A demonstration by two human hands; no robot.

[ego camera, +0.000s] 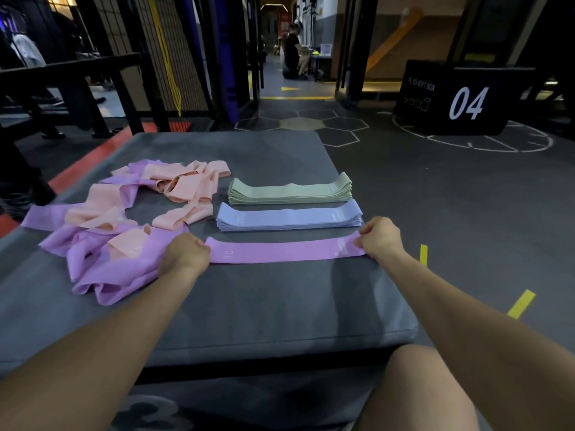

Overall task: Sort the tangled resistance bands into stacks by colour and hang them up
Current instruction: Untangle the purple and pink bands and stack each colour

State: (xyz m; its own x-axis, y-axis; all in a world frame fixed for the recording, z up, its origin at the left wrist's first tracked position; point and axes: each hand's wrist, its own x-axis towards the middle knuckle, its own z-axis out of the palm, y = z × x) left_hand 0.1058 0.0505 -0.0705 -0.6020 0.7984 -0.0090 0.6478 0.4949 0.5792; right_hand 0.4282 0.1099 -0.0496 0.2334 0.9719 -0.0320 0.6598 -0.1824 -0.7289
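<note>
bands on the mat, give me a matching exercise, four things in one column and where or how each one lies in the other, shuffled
Things:
1. green stack
2. blue stack
3. flat purple band
4. tangled pile

Places or states:
A. held at both ends by the left hand and right hand
B. unsorted, peach and purple mixed, on the left of the mat
C. farthest row
D. middle row

Pairs: 1-C, 2-D, 3-A, 4-B
</note>
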